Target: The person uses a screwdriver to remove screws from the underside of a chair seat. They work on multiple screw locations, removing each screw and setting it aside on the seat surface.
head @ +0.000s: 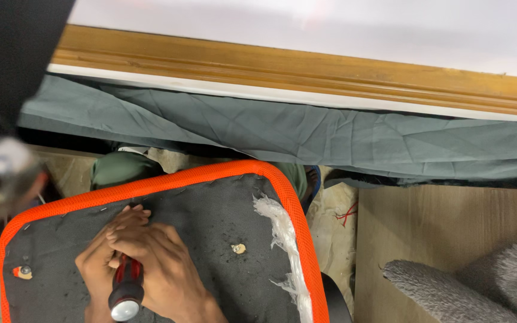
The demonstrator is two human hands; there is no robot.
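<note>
1. A dark grey fabric-covered chair panel with a bright orange mesh border lies underside up in the lower left of the head view and carries everything the hands work on.
2. Both hands meet near the panel's left-centre, a little below its upper orange edge.
3. The right hand is wrapped tight around a screwdriver with a red and black handle and a silvery rounded butt; the handle runs up from the panel's lower edge into the closed fist.
4. The left hand lies just beside and partly under the right, its fingers curled against the upper part of the same handle and its fingertips touching the grey fabric.
5. The screwdriver's tip is hidden by the fingers, so what it meets cannot be told.
6. A small pale metal fitting sits on the grey fabric right of the hands, clear of them.
7. Another small fastener with an orange washer sits close to the panel's left edge.
8. A strip of torn white fibrous padding runs along the inside of the panel's right orange border.
9. Beyond the panel's upper edge hangs a creased grey-green cloth under a brown wooden moulding.
10. A shaggy grey rug lies on the wooden floor well apart to the right.
</note>
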